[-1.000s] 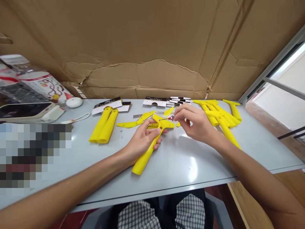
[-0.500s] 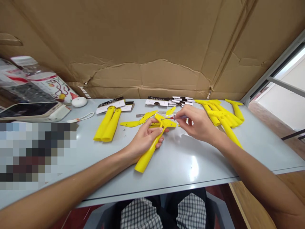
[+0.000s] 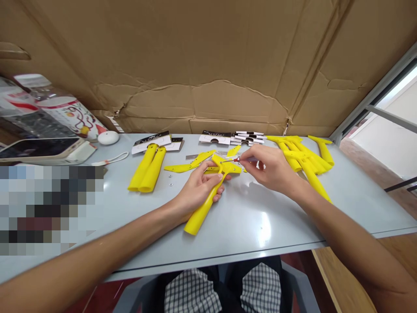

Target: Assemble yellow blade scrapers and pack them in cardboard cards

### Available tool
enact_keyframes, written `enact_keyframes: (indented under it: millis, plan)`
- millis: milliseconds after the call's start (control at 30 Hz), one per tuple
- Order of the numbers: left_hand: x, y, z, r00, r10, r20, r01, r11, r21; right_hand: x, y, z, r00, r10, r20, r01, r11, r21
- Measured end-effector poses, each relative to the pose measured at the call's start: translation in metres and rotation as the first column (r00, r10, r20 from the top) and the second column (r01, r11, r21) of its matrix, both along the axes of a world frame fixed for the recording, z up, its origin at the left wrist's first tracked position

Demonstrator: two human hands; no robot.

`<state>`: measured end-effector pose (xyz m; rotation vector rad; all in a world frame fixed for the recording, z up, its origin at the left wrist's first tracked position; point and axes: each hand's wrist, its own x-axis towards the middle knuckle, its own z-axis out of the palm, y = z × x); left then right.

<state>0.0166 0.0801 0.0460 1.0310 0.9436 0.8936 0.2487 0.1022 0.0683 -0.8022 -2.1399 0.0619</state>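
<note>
My left hand (image 3: 202, 186) is closed round the neck of a yellow plastic scraper handle (image 3: 201, 214), its hollow grip slanting down toward me. In my right hand (image 3: 264, 167) is a small screwdriver (image 3: 235, 160), pinched between thumb and fingers. The thin shaft points left, its tip at the handle's wide head. Behind the head lie yellow strips with holes (image 3: 182, 168) and a thin metal blade (image 3: 191, 157), partly covered. Two tiny metal nuts or screws (image 3: 170, 184) rest left of my left hand.
Two yellow handles (image 3: 148, 171) lie on black-and-white cards at the left; several more (image 3: 308, 158) are piled at the right. Folded cards (image 3: 215, 138) stand at the back near a cardboard wall (image 3: 208, 61). A phone (image 3: 42, 150), white oval object (image 3: 108, 138) and bottles (image 3: 68, 106) occupy the far left.
Very little differs. The screwdriver and the fingers of my right hand have shifted slightly at the handle's head, while my left hand keeps its hold.
</note>
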Motion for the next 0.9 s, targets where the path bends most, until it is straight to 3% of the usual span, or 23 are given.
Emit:
enact_keyframes:
  millis: [133, 233, 333, 467, 733, 900]
  plan:
    - [0.000, -0.001, 0.000, 1.000, 0.002, -0.008, -0.002, 1.000, 0.000, -0.001, 0.000, 0.002, 0.999, 0.035, -0.004, -0.035, 0.999, 0.038]
    - [0.001, -0.001, 0.000, 1.000, 0.004, -0.007, -0.004, 1.000, -0.001, 0.000, -0.001, 0.001, 1.000, 0.015, 0.006, -0.015, 1.000, -0.016]
    - [0.001, -0.002, 0.000, 1.000, -0.012, -0.019, 0.012, 1.000, 0.022, 0.001, 0.000, -0.002, 0.994, -0.107, -0.008, 0.106, 0.993, -0.043]
    - [0.001, -0.003, -0.002, 0.998, -0.041, -0.051, 0.045, 0.997, 0.065, 0.000, 0.000, -0.004, 0.971, -0.235, -0.031, 0.236, 0.972, 0.017]
    - [0.001, 0.000, -0.006, 0.999, -0.009, -0.038, 0.011, 0.999, 0.050, -0.001, -0.008, 0.009, 0.994, -0.099, 0.046, 0.100, 0.995, -0.025]
    - [0.001, -0.001, -0.005, 1.000, -0.001, -0.023, 0.002, 0.999, 0.044, 0.001, -0.006, 0.006, 0.991, -0.130, 0.032, 0.130, 0.991, -0.018]
